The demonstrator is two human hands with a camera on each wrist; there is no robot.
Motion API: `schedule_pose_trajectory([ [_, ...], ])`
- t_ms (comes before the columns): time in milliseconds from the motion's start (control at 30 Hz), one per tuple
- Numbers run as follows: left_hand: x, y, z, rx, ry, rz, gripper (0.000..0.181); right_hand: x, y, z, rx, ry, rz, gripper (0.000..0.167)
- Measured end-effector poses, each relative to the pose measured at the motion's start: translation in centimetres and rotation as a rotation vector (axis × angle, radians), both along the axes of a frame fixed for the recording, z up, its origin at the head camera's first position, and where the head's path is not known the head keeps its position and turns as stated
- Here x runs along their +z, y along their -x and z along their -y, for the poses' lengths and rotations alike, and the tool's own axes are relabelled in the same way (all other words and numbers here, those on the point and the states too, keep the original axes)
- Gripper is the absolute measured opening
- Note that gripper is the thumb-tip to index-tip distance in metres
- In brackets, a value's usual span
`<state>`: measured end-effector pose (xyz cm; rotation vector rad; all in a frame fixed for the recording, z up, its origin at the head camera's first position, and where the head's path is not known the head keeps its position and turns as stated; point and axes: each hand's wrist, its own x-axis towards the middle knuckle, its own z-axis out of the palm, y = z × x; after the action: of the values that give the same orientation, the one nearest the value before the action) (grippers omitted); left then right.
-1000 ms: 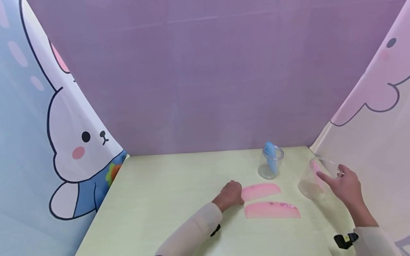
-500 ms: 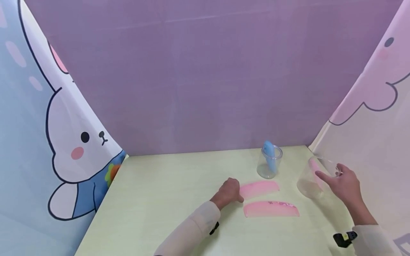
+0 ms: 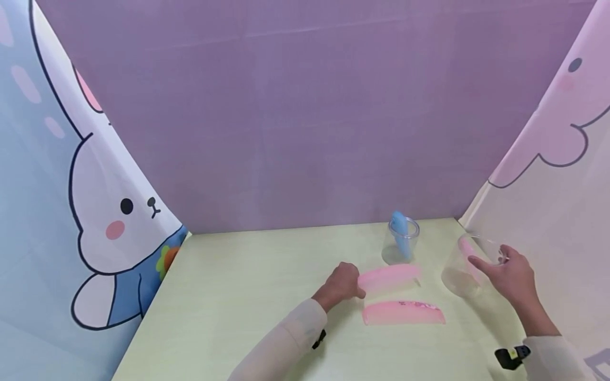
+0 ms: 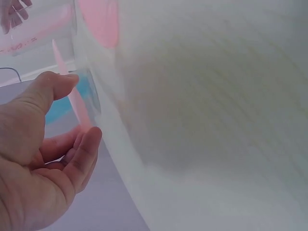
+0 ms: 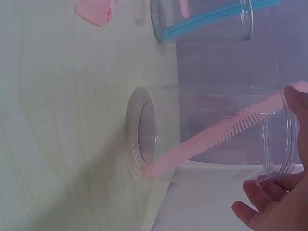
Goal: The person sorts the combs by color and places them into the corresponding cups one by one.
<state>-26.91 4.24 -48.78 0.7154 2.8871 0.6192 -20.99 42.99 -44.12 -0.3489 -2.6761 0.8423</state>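
My left hand pinches one end of a pink comb between thumb and fingers. The left wrist view shows that comb nearly edge-on, apparently just off the table. My right hand grips a clear jar near its rim. A second pink comb leans diagonally inside this jar, teeth showing; whether the jar's base touches the table I cannot tell. A third pink comb, with a printed pattern along its back, lies flat on the table in front of the held comb.
Behind the held comb stands another clear jar with a blue comb leaning in it, its top above the rim. The pale green table meets a purple back wall. Printed cloths hang at both sides.
The pink comb in my left hand has risen and tipped up slightly from the table. My right hand and the jar it grips have barely moved.
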Motion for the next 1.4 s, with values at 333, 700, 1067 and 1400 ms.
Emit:
schedule_pose_trajectory([
  [333,1.8,0.2,-0.9,-0.008,-0.014,-0.018,0.051,0.1,-0.1,0.2,-0.002,-0.011,-0.015,0.097],
  [700,3.7,0.1,-1.8,-0.033,-0.034,-0.049,0.048,0.7,-0.2,0.6,0.008,-0.008,0.018,0.103],
  [1067,6.1,-0.3,-3.9,-0.041,-0.053,-0.045,0.049,0.8,-0.3,0.5,0.01,-0.005,0.028,0.105],
  [1400,7.9,-1.1,-5.7,-0.088,-0.067,-0.076,0.046,0.4,-0.3,0.2,0.013,-0.006,0.036,0.106],
])
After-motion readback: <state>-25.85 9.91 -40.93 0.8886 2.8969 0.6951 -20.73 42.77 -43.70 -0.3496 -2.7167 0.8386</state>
